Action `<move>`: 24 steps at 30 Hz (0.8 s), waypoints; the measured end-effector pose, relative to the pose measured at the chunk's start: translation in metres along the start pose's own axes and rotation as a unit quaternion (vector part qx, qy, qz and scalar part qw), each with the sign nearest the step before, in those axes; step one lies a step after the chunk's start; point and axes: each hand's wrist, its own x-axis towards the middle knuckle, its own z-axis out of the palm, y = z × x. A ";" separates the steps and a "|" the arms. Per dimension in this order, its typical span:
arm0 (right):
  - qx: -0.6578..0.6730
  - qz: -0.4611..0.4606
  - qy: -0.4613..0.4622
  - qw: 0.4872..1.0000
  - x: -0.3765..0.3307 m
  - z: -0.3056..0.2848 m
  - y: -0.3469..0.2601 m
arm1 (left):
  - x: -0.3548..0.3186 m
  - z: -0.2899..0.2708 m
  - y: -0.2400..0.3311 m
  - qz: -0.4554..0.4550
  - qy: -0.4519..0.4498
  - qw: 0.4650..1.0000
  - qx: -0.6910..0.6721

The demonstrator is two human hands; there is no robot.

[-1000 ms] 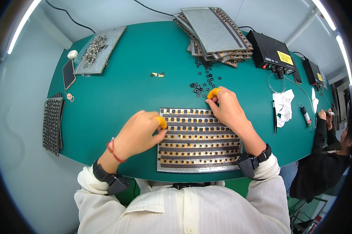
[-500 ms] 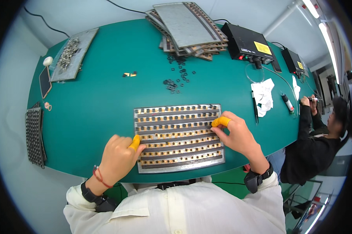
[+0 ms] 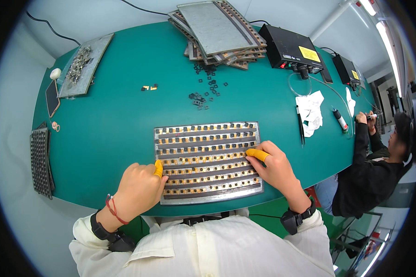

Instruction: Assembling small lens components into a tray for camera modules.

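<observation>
A grey metal plate (image 3: 203,200) lies in front of me, with rows of small gold parts between dark strips. Black square pieces (image 3: 208,127) top the gold parts in the far rows; smaller dark spots mark the nearer rows. My left hand (image 3: 139,187) is closed at the plate's left edge, thumb and index finger gripping it. At the right end of a middle row, my right hand (image 3: 273,165) pinches with thumb and index finger; whatever lies between the fingertips is hidden. Both index fingers wear yellow finger covers.
Loose black square frames (image 3: 201,99) lie beyond the plate, near stacked metal plates (image 3: 217,27). A black control box (image 3: 288,51), white tissue (image 3: 311,113) and tweezers (image 3: 300,127) are at right. Metal bits cover a tray (image 3: 97,51) at far left. Another person (image 3: 371,180) works at right.
My right hand has moved nearer, from the right end of the third row to the row below. My left hand stays at the plate's left edge. The whole view has shifted slightly.
</observation>
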 end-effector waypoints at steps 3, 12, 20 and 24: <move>-0.029 0.010 -0.002 1.000 -0.003 0.000 -0.010 | -0.002 -0.003 -0.003 -0.019 0.012 0.999 -0.034; -0.052 0.095 -0.129 0.986 0.008 -0.016 -0.013 | -0.003 -0.025 -0.025 -0.063 0.045 0.994 -0.076; 0.004 0.077 -0.136 0.988 0.032 -0.029 -0.016 | -0.011 -0.009 -0.019 0.002 0.091 0.994 -0.057; 0.035 0.081 -0.061 0.994 0.042 -0.029 -0.010 | -0.009 -0.003 -0.017 0.029 0.080 0.996 0.001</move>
